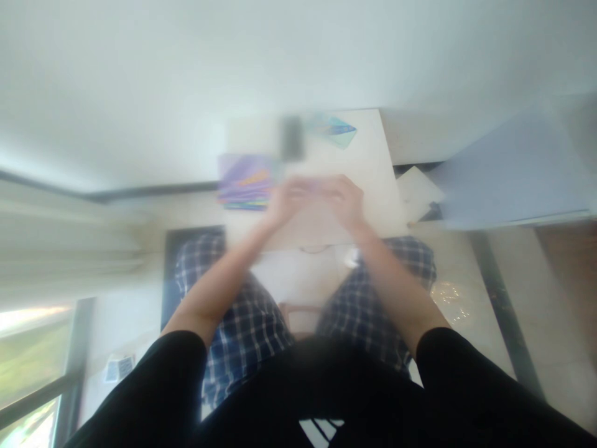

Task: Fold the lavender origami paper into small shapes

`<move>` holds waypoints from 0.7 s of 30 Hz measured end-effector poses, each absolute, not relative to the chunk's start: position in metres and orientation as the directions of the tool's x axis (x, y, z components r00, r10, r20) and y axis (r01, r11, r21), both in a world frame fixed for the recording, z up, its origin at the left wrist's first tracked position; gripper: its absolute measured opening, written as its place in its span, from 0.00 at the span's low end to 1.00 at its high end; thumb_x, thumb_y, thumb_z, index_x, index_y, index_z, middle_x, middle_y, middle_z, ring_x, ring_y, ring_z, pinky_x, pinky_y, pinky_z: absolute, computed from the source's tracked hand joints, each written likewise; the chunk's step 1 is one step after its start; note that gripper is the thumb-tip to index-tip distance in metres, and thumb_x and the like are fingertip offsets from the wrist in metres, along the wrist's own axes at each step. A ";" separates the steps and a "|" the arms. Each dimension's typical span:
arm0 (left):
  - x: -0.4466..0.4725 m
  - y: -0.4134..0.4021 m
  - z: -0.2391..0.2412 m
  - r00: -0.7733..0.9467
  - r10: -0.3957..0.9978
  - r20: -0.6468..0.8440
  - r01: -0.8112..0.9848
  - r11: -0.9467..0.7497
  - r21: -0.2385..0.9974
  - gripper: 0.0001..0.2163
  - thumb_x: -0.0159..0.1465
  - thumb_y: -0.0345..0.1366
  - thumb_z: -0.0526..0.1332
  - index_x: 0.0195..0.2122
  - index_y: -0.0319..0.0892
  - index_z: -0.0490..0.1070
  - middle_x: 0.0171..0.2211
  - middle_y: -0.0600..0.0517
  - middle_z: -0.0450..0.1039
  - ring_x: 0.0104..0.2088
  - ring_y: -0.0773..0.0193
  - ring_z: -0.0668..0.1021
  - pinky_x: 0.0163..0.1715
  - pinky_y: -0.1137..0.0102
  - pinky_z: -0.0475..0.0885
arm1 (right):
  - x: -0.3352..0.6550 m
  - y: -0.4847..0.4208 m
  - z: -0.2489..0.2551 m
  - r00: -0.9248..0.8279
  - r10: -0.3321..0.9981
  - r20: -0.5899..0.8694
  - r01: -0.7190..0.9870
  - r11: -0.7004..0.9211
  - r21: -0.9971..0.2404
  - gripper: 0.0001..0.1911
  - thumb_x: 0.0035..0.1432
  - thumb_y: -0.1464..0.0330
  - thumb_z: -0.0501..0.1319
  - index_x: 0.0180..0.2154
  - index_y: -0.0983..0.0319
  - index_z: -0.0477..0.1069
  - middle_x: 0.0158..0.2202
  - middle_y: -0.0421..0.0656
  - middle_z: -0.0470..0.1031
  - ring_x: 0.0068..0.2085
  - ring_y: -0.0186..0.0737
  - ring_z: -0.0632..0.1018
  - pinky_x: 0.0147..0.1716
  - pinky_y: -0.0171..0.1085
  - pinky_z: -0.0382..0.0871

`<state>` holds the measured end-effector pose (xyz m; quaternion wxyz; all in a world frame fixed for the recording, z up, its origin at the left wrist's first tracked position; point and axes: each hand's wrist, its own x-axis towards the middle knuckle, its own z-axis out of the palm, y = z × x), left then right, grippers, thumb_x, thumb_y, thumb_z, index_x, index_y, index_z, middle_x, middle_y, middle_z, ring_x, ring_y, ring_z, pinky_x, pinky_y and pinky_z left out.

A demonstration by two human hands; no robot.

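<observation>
Your left hand (286, 198) and right hand (344, 198) meet over the near part of the white bench (377, 177), each grip closed on one end of a purple piece (314, 185) stretched between them; blur hides your fingertips. Just beside your left hand, a purple pack (245, 179) lies at the bench's left edge. Beyond your hands sit a dark block (292, 138) and, to its right, a pointed blue-green paper (342, 131).

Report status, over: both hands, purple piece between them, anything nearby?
Left hand, right hand at blurred purple piece; grip unclear. Larger purple item beside left hand. Dark object beyond hands.
</observation>
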<state>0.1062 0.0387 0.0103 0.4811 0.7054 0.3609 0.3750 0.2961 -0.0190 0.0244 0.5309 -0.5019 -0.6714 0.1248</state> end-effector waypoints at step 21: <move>0.112 0.049 0.000 0.381 0.919 0.099 0.126 -0.157 0.980 0.14 0.58 0.39 0.68 0.41 0.46 0.67 0.34 0.55 0.70 0.40 0.64 0.76 0.44 0.67 0.73 | 0.294 -0.019 0.021 0.034 0.886 0.462 0.540 0.373 -0.754 0.13 0.64 0.57 0.59 0.35 0.55 0.79 0.41 0.43 0.81 0.47 0.43 0.81 0.52 0.43 0.75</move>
